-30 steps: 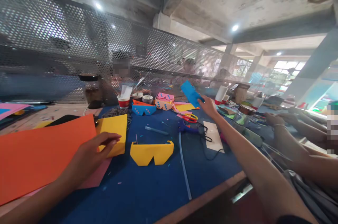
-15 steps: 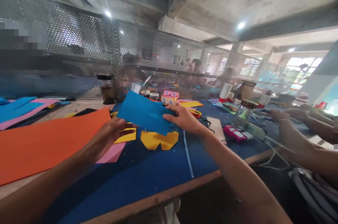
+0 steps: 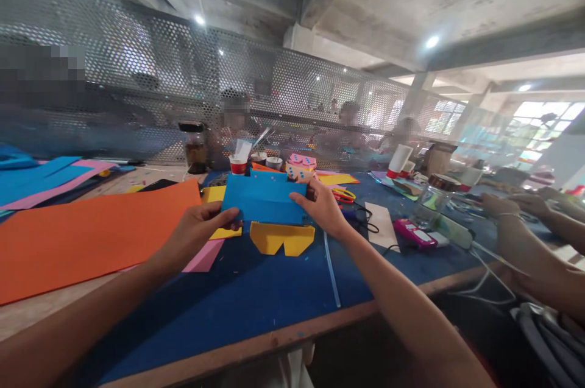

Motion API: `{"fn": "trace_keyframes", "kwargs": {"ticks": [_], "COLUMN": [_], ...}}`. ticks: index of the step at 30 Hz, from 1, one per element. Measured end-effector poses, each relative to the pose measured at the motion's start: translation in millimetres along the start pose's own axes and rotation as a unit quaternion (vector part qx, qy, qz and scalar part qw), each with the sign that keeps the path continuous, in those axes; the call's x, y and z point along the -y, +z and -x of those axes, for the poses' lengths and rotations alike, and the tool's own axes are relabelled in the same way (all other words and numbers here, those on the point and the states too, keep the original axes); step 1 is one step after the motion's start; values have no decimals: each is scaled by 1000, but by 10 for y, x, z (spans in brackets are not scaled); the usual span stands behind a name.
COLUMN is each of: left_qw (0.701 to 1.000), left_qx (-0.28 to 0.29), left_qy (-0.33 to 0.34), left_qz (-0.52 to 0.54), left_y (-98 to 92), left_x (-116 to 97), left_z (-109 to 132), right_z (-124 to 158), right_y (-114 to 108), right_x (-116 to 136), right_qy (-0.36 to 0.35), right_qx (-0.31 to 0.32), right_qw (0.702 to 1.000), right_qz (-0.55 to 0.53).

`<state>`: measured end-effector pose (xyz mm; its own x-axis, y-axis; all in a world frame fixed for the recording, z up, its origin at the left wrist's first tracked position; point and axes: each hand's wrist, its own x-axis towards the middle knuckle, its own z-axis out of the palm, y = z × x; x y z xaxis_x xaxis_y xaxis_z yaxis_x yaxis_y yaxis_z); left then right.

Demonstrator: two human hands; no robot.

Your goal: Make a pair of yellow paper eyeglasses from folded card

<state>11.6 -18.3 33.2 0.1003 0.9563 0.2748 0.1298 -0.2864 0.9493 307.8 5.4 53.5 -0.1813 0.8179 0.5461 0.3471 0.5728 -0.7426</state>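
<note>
Between my two hands a blue sheet of craft foam or card [image 3: 262, 199] is held up above the table. My left hand [image 3: 205, 223] pinches its lower left corner, thumb in front. At the right edge my right hand [image 3: 321, 204] grips it, with the thumb on the near face and the fingers behind. Just below the sheet, a yellow cut piece with a notch in its lower edge [image 3: 269, 240] lies on the blue tabletop [image 3: 256, 303]. Part of a yellow sheet [image 3: 232, 233] shows behind my left fingers.
A large orange sheet [image 3: 91, 229] covers the left side. Behind stand a lidded jar [image 3: 195, 150] and a red-white cup [image 3: 238, 164]. To the right are yellow-handled scissors [image 3: 343, 195], a magenta device [image 3: 415, 234], a glass jar [image 3: 434, 202] and another person's arm [image 3: 525, 248].
The blue sheet has gone from slanted to nearly level and faces me more squarely. My left hand now pinches its corner with the thumb in front. The view has shifted slightly.
</note>
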Motion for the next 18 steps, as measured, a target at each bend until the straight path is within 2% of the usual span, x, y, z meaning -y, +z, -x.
{"fn": "trace_keyframes", "kwargs": {"ticks": [4, 9, 18], "left_qw": [1000, 1000, 999], "left_qx": [-8, -15, -39], "left_qy": [0, 2, -4], "left_qz": [-13, -21, -10], "left_y": [-7, -17, -30], "left_x": [23, 35, -15], "left_z": [3, -7, 4], "right_z": [61, 100, 157], "right_y": [2, 35, 100], "right_x": [11, 12, 12], "right_qy": [0, -23, -127], "right_qx": [21, 5, -24], "right_qw": [999, 999, 991], "right_qz": [-45, -24, 17]}}
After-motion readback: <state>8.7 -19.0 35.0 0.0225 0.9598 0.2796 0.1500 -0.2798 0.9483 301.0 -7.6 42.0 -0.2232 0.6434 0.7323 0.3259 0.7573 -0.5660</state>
